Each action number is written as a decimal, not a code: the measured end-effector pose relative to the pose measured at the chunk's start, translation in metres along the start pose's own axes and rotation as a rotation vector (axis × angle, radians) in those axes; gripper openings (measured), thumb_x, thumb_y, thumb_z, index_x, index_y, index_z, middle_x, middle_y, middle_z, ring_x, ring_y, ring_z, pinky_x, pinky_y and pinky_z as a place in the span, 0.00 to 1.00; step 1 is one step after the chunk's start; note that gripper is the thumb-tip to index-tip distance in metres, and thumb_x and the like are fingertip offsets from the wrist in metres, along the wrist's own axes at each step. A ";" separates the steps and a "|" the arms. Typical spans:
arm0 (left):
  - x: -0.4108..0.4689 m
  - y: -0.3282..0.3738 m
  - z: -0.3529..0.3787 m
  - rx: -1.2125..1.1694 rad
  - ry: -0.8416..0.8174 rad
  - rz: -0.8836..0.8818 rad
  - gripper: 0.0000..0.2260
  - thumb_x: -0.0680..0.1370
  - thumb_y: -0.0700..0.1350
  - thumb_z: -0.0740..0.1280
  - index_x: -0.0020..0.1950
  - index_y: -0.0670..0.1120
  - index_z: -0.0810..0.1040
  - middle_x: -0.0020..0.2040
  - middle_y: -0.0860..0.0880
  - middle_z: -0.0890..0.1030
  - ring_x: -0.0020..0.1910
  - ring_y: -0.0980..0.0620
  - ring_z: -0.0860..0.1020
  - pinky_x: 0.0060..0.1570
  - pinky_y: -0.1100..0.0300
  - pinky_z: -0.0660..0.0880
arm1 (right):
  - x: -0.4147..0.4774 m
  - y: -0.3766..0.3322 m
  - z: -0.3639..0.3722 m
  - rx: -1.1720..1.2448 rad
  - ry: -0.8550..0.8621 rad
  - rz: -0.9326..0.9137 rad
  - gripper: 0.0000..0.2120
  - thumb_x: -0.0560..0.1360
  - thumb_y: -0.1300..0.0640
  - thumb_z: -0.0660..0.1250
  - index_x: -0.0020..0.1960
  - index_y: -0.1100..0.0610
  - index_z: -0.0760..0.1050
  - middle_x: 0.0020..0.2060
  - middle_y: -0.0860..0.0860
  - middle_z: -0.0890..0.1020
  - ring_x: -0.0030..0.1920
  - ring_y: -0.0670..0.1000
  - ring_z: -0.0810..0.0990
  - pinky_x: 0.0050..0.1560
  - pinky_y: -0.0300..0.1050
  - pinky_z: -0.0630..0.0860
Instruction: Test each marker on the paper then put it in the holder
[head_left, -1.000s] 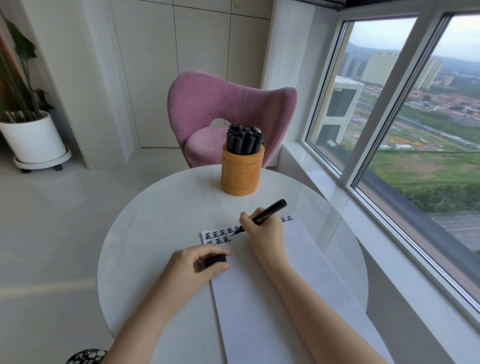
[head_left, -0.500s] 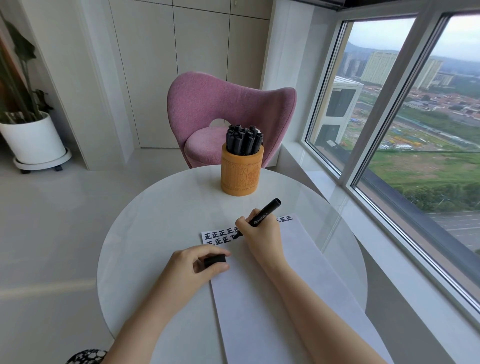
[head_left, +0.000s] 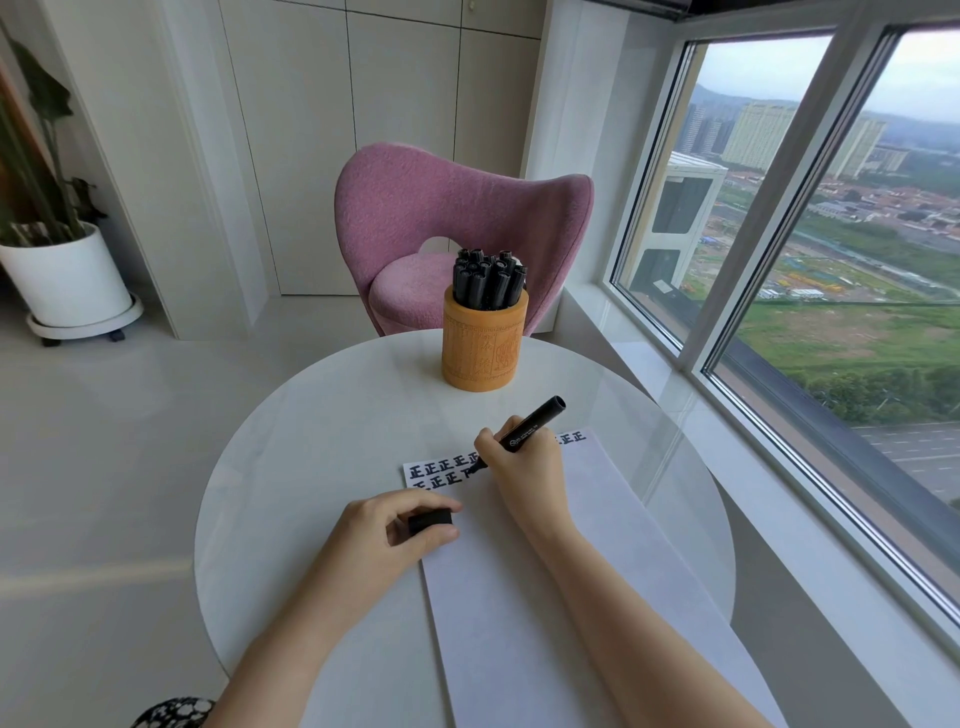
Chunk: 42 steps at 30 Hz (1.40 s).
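Two hands busy: right hand (head_left: 524, 470) closed around the uncapped marker (head_left: 530, 428) in a writing grip, tip down on the paper (head_left: 545, 597) mid second row of test marks (head_left: 441, 470), barrel tilted toward 2 o'clock so the tip stays visible. Left hand (head_left: 384, 535) pinches the cap (head_left: 430, 521) between thumb and fingers at the sheet's 9 o'clock edge, likely pinning it and keeping the cap ready. Holder (head_left: 484, 345), packed with markers, sits at 12 o'clock on the table (head_left: 311, 441), clear of the writing.

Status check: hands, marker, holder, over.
Right hand writing with marker, tip on paper. Left hand holds cap. Holder packed with markers, path clear.
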<state>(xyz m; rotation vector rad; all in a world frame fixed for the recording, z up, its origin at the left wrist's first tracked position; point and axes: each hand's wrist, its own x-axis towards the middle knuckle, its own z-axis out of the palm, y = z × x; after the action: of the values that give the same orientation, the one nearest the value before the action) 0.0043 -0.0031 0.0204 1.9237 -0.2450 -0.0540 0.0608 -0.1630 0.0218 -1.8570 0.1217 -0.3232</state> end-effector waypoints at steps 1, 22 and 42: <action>0.000 -0.001 0.000 0.001 0.000 0.000 0.09 0.70 0.42 0.74 0.44 0.57 0.84 0.42 0.58 0.84 0.38 0.59 0.79 0.41 0.74 0.71 | 0.000 0.000 0.000 -0.008 0.001 -0.007 0.13 0.72 0.61 0.66 0.33 0.59 0.64 0.28 0.53 0.65 0.29 0.47 0.62 0.29 0.37 0.60; 0.000 0.000 0.000 0.008 0.000 -0.008 0.09 0.70 0.43 0.74 0.44 0.58 0.84 0.42 0.58 0.84 0.39 0.55 0.79 0.41 0.74 0.71 | 0.000 -0.002 -0.001 -0.002 -0.021 0.004 0.14 0.73 0.61 0.66 0.31 0.59 0.65 0.23 0.46 0.66 0.25 0.44 0.63 0.28 0.33 0.62; 0.001 0.000 0.000 -0.002 -0.007 0.002 0.10 0.70 0.43 0.74 0.44 0.58 0.84 0.42 0.58 0.84 0.38 0.57 0.79 0.40 0.74 0.71 | -0.001 -0.002 -0.002 0.012 -0.033 -0.005 0.13 0.71 0.63 0.66 0.32 0.60 0.64 0.25 0.49 0.64 0.27 0.45 0.61 0.28 0.33 0.61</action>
<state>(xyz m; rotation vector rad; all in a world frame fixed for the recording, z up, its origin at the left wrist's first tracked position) 0.0054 -0.0029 0.0202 1.9217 -0.2509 -0.0593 0.0589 -0.1635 0.0236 -1.8500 0.0924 -0.2962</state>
